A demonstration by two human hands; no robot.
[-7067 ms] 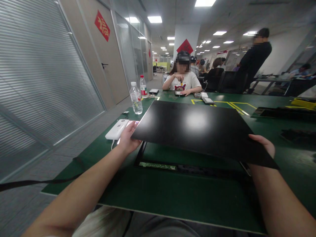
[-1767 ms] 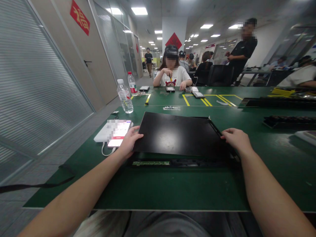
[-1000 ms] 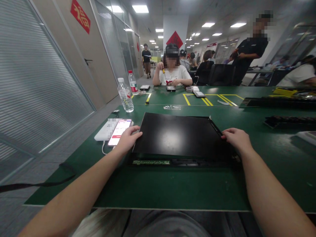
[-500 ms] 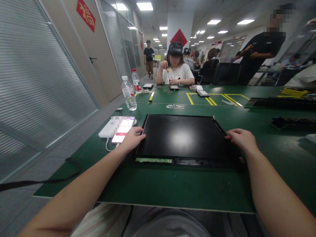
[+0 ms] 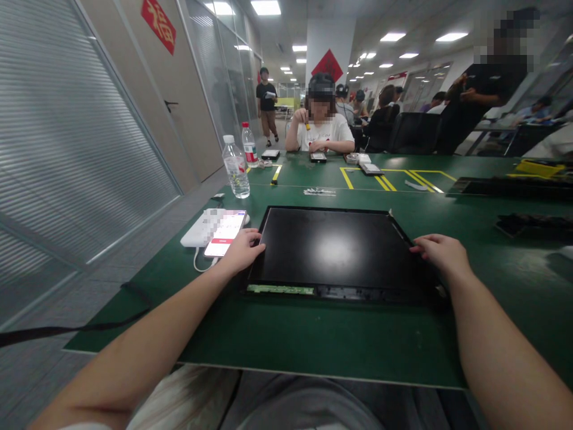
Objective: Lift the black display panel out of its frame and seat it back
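A black LCD screen panel (image 5: pixel 326 251) lies face up in a dark frame on the green table (image 5: pixel 313 340). Along its near edge runs a narrow green circuit board (image 5: pixel 280 290). My left hand (image 5: pixel 244 251) grips the panel's left edge, its thumb on top and the fingers beside it. At the opposite edge, my right hand (image 5: pixel 443 254) pinches the rim between thumb and fingers. The fingertips on the underside are hidden. A phone (image 5: pixel 225 233) on a white power bank or box (image 5: pixel 197 230) lies beside my left hand.
Two water bottles, one white-capped (image 5: pixel 236 170) and one red-capped (image 5: pixel 249 146), stand at the back left. Small metal tools or strips (image 5: pixel 319 192) lie behind the panel. Dark parts (image 5: pixel 532 226) lie on the right. Across the table sits a person (image 5: pixel 324 128) handling a small device.
The view has shifted slightly. Both hands stay at the panel's edges, and the panel looks unmoved on the table. The standing person at the back has shifted a little.
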